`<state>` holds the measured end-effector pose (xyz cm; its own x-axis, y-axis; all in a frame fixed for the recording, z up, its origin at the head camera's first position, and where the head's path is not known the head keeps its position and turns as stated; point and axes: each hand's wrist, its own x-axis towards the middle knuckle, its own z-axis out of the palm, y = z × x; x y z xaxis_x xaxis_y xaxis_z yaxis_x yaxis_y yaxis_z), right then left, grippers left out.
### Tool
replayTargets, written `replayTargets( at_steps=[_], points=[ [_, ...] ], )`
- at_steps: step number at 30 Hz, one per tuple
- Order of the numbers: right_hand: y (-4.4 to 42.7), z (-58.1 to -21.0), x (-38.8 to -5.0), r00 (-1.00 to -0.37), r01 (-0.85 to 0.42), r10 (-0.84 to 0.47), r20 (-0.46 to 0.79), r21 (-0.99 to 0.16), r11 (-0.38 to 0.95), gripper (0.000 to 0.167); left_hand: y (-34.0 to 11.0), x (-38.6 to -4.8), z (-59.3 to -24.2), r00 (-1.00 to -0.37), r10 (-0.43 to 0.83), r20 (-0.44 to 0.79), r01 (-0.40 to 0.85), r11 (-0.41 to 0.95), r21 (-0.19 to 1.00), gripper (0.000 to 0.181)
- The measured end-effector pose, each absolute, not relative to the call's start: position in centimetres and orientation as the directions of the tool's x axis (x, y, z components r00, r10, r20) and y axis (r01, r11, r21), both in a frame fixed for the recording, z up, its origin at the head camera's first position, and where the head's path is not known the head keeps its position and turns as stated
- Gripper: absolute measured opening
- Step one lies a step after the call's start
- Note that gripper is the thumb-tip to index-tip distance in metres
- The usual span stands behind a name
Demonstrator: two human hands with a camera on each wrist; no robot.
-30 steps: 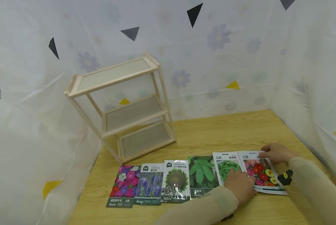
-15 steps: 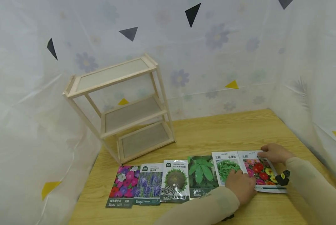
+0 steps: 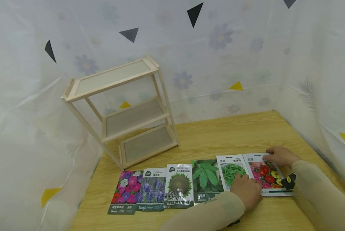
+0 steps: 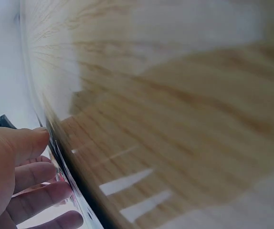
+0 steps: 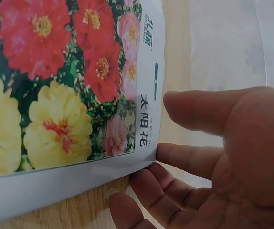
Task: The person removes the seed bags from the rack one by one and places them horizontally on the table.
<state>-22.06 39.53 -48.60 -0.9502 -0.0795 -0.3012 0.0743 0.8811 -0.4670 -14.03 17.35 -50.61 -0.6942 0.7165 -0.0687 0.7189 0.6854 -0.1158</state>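
Six seed packets would be several: they lie side by side in a row on the wooden table (image 3: 224, 134). At the right end is a packet with red and yellow flowers (image 3: 265, 176), left of it a green-leaf packet (image 3: 231, 173). My right hand (image 3: 283, 156) touches the flower packet's top right corner; in the right wrist view its fingertips (image 5: 144, 179) meet the corner and the thumb stands apart. My left hand (image 3: 246, 192) rests over the lower edges of both packets, fingers loosely extended. The left wrist view shows its fingers (image 4: 39, 200) at a packet's edge.
A three-tier wooden shelf (image 3: 137, 115) stands at the back left. Left of my hands lie a large-leaf packet (image 3: 206, 179), a sunflower packet (image 3: 179, 186), a purple-flower packet (image 3: 152, 189) and a pink-flower packet (image 3: 126, 191). Patterned sheeting (image 3: 213, 57) surrounds the table.
The flower packet at the right end sits slightly farther back, its lower edge flatter, and my right hand has shifted slightly with it. My left hand has hardly moved.
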Motion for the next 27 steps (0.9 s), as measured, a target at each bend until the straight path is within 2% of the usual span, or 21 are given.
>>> replayTargets(
  at_steps=[15, 22, 27],
  points=[
    [39.4, -48.9, -21.8, -0.961, 0.052, -0.094, -0.260, -0.503, 0.862, 0.070, 16.5, -14.7, -50.7, -0.689, 0.714, -0.123, 0.724, 0.687, -0.062, 0.030],
    [39.6, -49.0, -21.9, -0.960, 0.058, -0.090, -0.264, -0.507, 0.860, 0.075, 13.8, -15.8, -50.2, -0.712, 0.702, -0.012, 0.702, 0.711, -0.053, 0.033],
    [39.9, -49.1, -21.5, -0.964, 0.059, -0.083, -0.251, -0.511, 0.857, 0.078, 9.2, -17.0, -48.9, -0.729, 0.673, 0.129, 0.677, 0.736, -0.018, 0.037]
  ],
)
